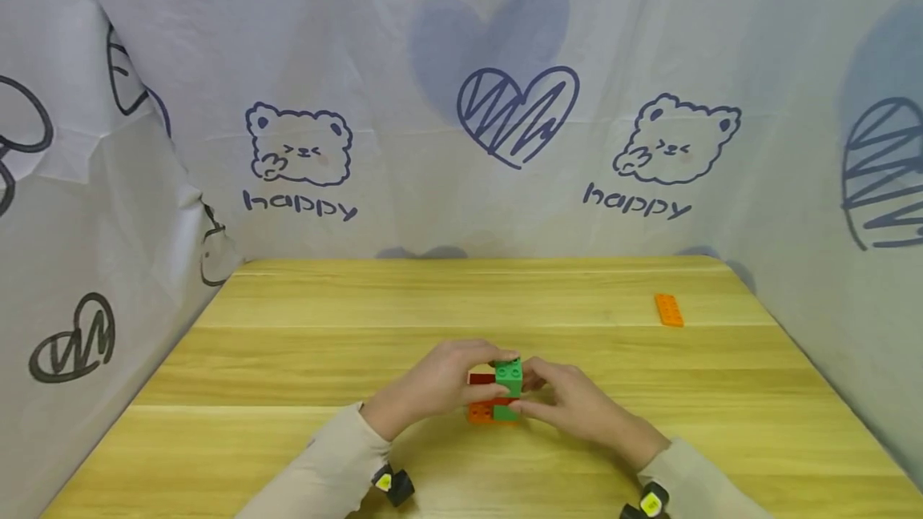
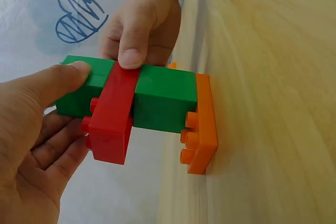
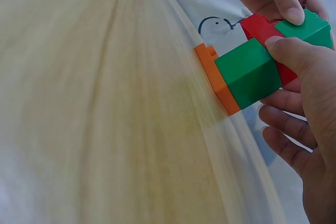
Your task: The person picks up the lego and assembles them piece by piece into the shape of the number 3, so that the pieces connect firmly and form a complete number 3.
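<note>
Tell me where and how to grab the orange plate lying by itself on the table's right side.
Probably best: pinch the plate by its two long edges, midway along, coming down from above. It lies flat and thin on the table, and its length runs roughly front to back, leaving the long edges facing left and right.

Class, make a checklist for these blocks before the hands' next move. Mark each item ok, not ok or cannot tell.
1. Lower green block sits on orange base: ok.
2. Red block sits on lower green block: ok.
3. Red block's overhanging end supported beneath: not ok.
4. Upper green block fully locked down: cannot tell.
5. Left hand grips upper green block, right hand red block: ok.
6. Loose orange plate attached: not ok, lies apart.
</note>
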Action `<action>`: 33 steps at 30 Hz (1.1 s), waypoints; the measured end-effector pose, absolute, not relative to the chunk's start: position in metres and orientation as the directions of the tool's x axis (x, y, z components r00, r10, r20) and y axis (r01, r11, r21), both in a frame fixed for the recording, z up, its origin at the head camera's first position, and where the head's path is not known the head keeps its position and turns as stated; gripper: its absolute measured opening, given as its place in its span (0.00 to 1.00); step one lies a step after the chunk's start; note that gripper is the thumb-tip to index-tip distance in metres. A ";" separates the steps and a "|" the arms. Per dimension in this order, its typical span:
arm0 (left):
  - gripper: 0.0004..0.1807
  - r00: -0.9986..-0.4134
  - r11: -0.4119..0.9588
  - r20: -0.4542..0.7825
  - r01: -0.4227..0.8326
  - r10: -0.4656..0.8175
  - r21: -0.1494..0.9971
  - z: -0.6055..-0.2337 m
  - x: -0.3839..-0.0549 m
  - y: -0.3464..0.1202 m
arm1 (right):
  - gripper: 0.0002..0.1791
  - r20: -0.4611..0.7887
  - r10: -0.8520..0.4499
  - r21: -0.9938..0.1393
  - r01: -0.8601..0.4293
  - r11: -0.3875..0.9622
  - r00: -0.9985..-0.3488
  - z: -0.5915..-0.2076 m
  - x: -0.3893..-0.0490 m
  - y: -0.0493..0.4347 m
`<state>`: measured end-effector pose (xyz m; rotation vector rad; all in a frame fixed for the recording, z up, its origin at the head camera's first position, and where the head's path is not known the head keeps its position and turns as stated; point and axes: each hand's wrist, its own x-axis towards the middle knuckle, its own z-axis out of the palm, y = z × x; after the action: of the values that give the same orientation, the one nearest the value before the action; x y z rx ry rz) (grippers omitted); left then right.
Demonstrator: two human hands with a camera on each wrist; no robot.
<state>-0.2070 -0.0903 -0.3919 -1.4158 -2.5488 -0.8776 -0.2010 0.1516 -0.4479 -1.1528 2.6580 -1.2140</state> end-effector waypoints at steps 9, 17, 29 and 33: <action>0.26 -0.643 0.441 0.324 0.735 0.694 0.515 -0.397 -0.209 -0.087 | 0.16 0.279 -0.612 -0.650 -0.614 0.447 -0.740 -0.448 -0.202 0.154; 0.21 -0.670 0.445 0.347 0.715 0.656 0.539 -0.400 -0.208 -0.088 | 0.17 0.286 -0.614 -0.650 -0.620 0.440 -0.736 -0.445 -0.202 0.153; 0.22 -0.662 0.447 0.403 0.736 0.632 0.508 -0.404 -0.207 -0.088 | 0.19 0.223 -0.617 -0.650 -0.587 0.483 -0.755 -0.440 -0.200 0.154; 0.23 -0.658 0.489 0.413 0.749 0.629 0.448 -0.403 -0.205 -0.088 | 0.22 0.200 -0.621 -0.660 -0.573 0.487 -0.758 -0.438 -0.201 0.157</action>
<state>-0.2055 -0.0876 -0.4027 -1.1896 -2.5383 -0.9085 -0.2005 0.1571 -0.4382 -1.0661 2.6516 -1.1375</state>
